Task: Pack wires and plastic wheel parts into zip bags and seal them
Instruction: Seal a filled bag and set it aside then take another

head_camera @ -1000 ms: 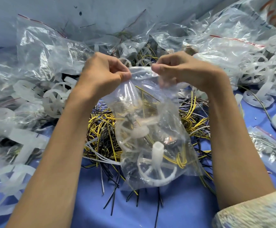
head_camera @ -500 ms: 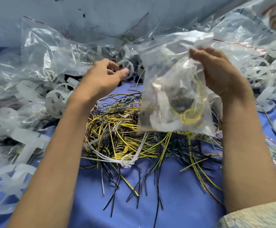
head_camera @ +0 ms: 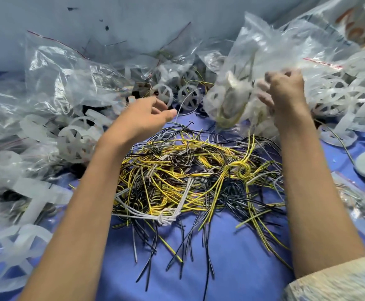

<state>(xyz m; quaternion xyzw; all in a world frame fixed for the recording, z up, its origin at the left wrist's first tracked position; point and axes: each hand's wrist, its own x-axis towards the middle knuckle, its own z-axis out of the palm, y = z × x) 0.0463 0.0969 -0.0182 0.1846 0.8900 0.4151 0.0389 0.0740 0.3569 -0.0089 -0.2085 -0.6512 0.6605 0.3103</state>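
One clear bag (head_camera: 264,46), stuffed with white wheel parts (head_camera: 231,90) and yellow wire (head_camera: 227,121), is hanging blurred at upper right. My right hand (head_camera: 286,92) is gripping it, and my left hand (head_camera: 142,118) is hovering loose-fingered over the wire pile (head_camera: 188,174).

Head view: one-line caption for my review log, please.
Right hand holds a filled zip bag up at the far right of the tangled wires; left hand hovers open over them.

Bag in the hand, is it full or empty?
Not empty: white wheel parts and yellow wire show through the bag the right hand grips.
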